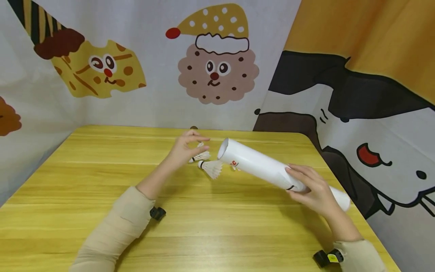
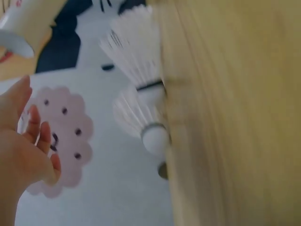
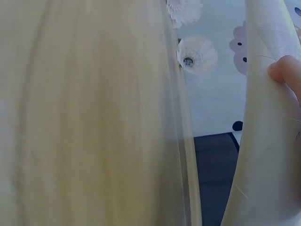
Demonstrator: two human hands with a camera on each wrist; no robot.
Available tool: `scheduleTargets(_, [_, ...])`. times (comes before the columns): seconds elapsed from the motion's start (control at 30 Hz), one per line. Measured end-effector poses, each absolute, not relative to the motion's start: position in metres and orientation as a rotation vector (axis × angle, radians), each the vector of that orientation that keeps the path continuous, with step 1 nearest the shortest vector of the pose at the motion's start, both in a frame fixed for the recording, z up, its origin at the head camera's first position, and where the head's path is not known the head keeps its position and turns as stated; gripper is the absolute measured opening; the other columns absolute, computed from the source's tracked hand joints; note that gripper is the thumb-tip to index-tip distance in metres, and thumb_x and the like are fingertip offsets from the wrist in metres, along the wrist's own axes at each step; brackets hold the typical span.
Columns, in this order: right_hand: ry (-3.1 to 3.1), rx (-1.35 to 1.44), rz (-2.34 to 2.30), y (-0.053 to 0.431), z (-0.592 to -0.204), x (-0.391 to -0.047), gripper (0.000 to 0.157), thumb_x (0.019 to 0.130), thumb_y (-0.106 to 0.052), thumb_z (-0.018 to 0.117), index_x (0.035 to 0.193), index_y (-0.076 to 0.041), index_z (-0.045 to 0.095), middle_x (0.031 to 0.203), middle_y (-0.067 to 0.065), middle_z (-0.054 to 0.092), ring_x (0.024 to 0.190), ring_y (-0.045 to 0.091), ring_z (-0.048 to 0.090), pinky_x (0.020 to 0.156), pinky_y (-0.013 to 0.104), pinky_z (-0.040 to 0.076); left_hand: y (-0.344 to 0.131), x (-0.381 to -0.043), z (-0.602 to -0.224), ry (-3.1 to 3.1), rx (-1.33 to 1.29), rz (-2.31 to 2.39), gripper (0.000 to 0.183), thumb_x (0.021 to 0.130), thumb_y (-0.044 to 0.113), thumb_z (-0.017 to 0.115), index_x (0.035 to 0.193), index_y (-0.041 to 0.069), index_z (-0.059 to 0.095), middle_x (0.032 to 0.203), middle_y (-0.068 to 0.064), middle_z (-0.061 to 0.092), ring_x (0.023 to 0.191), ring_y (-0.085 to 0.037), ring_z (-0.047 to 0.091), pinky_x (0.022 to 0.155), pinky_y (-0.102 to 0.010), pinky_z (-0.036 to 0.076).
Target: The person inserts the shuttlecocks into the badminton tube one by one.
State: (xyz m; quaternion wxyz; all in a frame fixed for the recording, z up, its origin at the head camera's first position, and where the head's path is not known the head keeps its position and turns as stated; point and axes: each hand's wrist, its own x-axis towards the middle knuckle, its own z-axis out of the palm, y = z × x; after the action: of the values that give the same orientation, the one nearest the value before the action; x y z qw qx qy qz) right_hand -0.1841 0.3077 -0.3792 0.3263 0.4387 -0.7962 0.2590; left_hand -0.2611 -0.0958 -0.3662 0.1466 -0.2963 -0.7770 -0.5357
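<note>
My right hand [image 1: 314, 189] grips a long white shuttlecock tube [image 1: 259, 162] around its lower part. The tube is held tilted over the table, its open mouth facing left and up. In the right wrist view a thumb [image 3: 287, 73] presses on the side of the tube [image 3: 265, 141]. My left hand [image 1: 183, 147] hovers just left of the mouth, thumb and fingers spread apart with nothing between them. Below it on the table lie a white feather shuttlecock [image 1: 211, 169] and a second shuttlecock [image 1: 203, 155], partly hidden behind the hand. Both shuttlecocks [image 2: 136, 52] show in the left wrist view.
A small white feathery edge [image 1: 235, 167] peeks out under the tube, the rest of it hidden. The wooden table [image 1: 190, 234] reaches back to a cartoon-printed cloth [image 1: 149, 109]. Black wrist cameras [image 1: 158, 214] sit on both sleeves.
</note>
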Motion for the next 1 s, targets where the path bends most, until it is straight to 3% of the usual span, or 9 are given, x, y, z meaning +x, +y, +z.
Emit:
scheduleTargets(0.13, [-2.095,1.121,0.681,0.31,-0.375,-0.185,0.047,0.079,-0.034,0.064,0.11,0.001,0.062,0.111,0.019,0.057,0.101,0.026,0.051,0.057,0.011,0.043,-0.108,-0.276,-0.373,-2.394,-0.836,-1.431,0.029,0.08,0.019,0.068,0.109,0.014,0.066,0.099,-0.001,0.056,0.094,-0.021,0.048,0.083,-0.042,0.033])
scheduleTargets(0.27, [-2.105,1.079,0.683,0.308,-0.366,-0.184,0.048,0.08,-0.036,0.062,0.11,0.002,0.062,0.111,0.02,0.057,0.101,0.028,0.051,0.07,0.009,0.041,-0.117,-0.29,-0.379,-2.555,-0.82,-1.222,0.032,0.082,0.021,0.067,0.114,0.018,0.063,0.103,0.0,0.055,0.098,-0.02,0.045,0.092,-0.053,0.017])
scheduleTargets(0.37, [-2.105,1.057,0.704,0.305,-0.359,-0.184,0.048,0.08,-0.035,0.063,0.11,0.002,0.062,0.111,0.02,0.057,0.102,0.027,0.051,0.078,0.009,0.038,-0.122,-0.298,-0.382,-2.649,-0.815,-1.079,0.034,0.082,0.024,0.066,0.116,0.021,0.062,0.105,0.003,0.053,0.102,-0.02,0.041,0.093,-0.054,0.01])
scheduleTargets(0.7, [-2.112,1.002,0.748,0.314,-0.369,-0.204,0.051,0.077,-0.036,0.066,0.112,0.001,0.061,0.113,0.018,0.056,0.106,0.025,0.049,0.087,0.014,0.035,-0.12,-0.319,-0.39,-2.876,-0.984,-0.626,0.04,0.086,0.039,0.058,0.125,0.033,0.052,0.111,-0.002,0.046,0.1,-0.019,0.034,0.082,-0.042,0.018])
scheduleTargets(0.83, [-2.132,0.984,0.765,0.322,-0.377,-0.215,0.051,0.069,-0.024,0.075,0.113,0.0,0.061,0.115,0.017,0.056,0.106,0.023,0.048,0.088,0.015,0.034,-0.117,-0.322,-0.392,-2.903,-1.028,-0.513,0.038,0.087,0.04,0.054,0.125,0.037,0.051,0.108,0.0,0.043,0.098,-0.02,0.033,0.078,-0.041,0.018])
scheduleTargets(1.0, [-2.152,0.971,0.773,0.33,-0.382,-0.222,0.059,0.059,-0.01,0.08,0.114,-0.002,0.061,0.117,0.015,0.055,0.108,0.022,0.047,0.089,0.017,0.034,-0.116,-0.323,-0.392,-2.903,-1.025,-0.464,0.033,0.086,0.036,0.058,0.119,0.033,0.058,0.101,-0.001,0.044,0.092,-0.02,0.033,0.076,-0.041,0.017])
